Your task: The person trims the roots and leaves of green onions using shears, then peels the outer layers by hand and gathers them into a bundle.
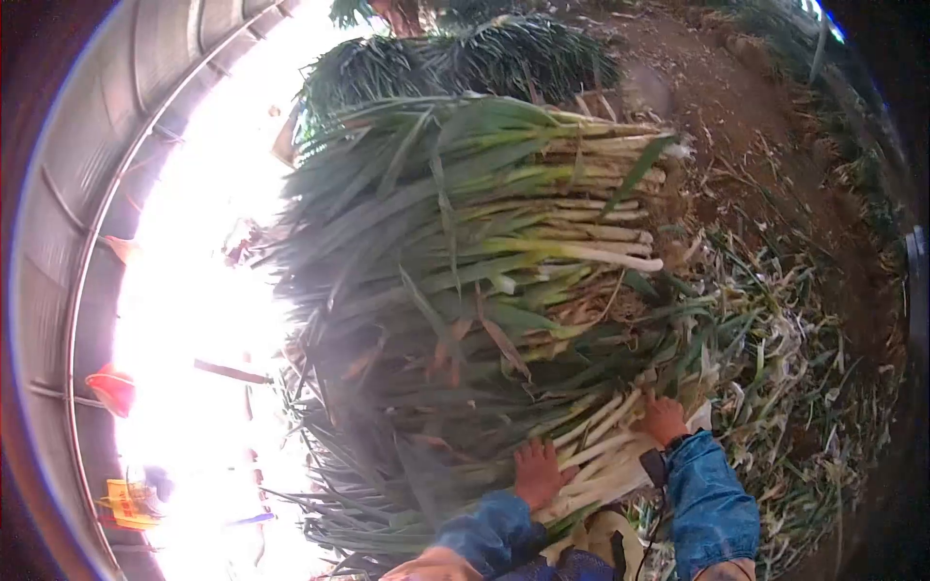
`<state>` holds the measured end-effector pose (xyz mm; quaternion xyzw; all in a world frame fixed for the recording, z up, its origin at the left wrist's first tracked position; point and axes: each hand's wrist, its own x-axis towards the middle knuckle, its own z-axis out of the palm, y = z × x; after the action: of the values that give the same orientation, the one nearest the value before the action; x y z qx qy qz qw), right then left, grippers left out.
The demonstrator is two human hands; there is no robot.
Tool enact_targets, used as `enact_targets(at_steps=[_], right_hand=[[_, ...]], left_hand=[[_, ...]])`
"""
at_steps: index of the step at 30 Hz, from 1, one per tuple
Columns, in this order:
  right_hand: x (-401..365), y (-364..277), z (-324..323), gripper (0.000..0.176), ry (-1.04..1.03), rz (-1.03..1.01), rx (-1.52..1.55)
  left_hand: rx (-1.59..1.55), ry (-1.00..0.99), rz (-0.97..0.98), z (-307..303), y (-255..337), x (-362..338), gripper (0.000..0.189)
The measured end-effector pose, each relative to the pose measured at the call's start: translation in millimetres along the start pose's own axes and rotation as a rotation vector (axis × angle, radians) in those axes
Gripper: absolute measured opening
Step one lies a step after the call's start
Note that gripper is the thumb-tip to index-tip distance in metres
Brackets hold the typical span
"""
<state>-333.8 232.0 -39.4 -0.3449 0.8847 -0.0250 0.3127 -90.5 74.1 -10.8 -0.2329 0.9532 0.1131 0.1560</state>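
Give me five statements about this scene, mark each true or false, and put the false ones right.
1. Both sleeves are blue. True.
2. The left hand is at the pale stalks nearest the person. True.
3. The right hand is on the leaves of the big pile. False: the right hand is also at the pale stalks nearest the person.
4. The big pile's pale ends point to the picture's left. False: the pale ends point right, the leaves left.
5. Scraps litter the ground on the picture's right. True.
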Motion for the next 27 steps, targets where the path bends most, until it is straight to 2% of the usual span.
enact_targets(at_steps=[1, 4, 5, 8, 9, 11, 12, 14, 15, 17, 19, 20, 21, 23, 25, 27], right_hand=[[5.9, 7.5, 0.1, 0.080, -0.099, -0.008, -0.008], [-2.9, 9.0, 5.0, 0.064, 0.057, -0.109, -0.150], [-1.5, 7.5, 5.2, 0.050, 0.004, -0.131, -0.250], [-7.9, 21.4, 7.8, 0.041, 0.164, -0.240, -0.205], [-16.8, 23.4, -4.5, 0.028, 0.185, -0.268, -0.098], [-23.7, 27.9, -5.2, 0.021, 0.254, -0.221, -0.151], [-26.9, 30.4, -6.7, 0.018, 0.294, -0.192, -0.174], [-46.0, 38.7, -40.6, 0.015, 0.285, -0.264, -0.170], [-52.9, 43.7, -51.6, 0.014, 0.284, -0.292, -0.168], [-27.8, 111.3, -9.2, 0.012, 0.394, -0.077, -0.315], [-22.5, 187.1, -19.7, 0.012, 0.625, -0.078, -0.170], [-7.6, 232.6, -13.6, 0.013, 0.606, 0.168, -0.093], [2.4, 262.9, -4.0, 0.014, 0.575, 0.416, -0.014], [-16.3, 264.0, -14.7, 0.018, 0.722, 0.462, -0.012], [-28.0, 272.2, -31.5, 0.020, 0.850, 0.512, 0.000], [-35.2, 310.7, -73.6, 0.020, 0.948, 0.533, 0.047]], left_hand=[[0.052, -0.087, -0.013, -10.2, 6.7, 0.7, 0.080], [0.035, -0.267, 0.008, -11.1, 8.3, 4.1, 0.084], [0.018, -0.273, -0.021, -4.2, 8.9, 5.4, 0.087], [-0.072, -0.409, -0.016, -19.6, 9.5, 14.7, 0.087], [-0.116, -0.379, -0.018, -12.2, 7.8, 13.7, 0.084], [-0.196, -0.315, -0.015, -2.3, 2.7, 15.1, 0.079], [-0.188, -0.423, -0.024, -3.5, 3.8, 17.5, 0.075], [-0.168, -0.644, -0.028, -28.7, 16.5, 25.1, 0.068], [-0.210, -0.562, -0.024, -26.0, 17.0, 23.0, 0.066], [-0.306, -0.395, -0.032, -12.3, 16.9, 4.0, 0.061], [-0.299, -0.288, 0.029, -8.9, 18.5, -9.3, 0.058], [-0.292, -0.233, 0.063, -7.1, 18.4, -12.1, 0.057], [-0.331, -0.292, 0.034, -3.1, 19.2, -16.3, 0.056], [-0.400, -0.419, -0.002, 7.2, 22.0, -20.2, 0.054], [-0.356, -0.384, 0.054, -1.9, 26.2, -29.3, 0.053], [-0.309, -0.341, 0.092, 2.1, 25.7, -35.5, 0.053]])
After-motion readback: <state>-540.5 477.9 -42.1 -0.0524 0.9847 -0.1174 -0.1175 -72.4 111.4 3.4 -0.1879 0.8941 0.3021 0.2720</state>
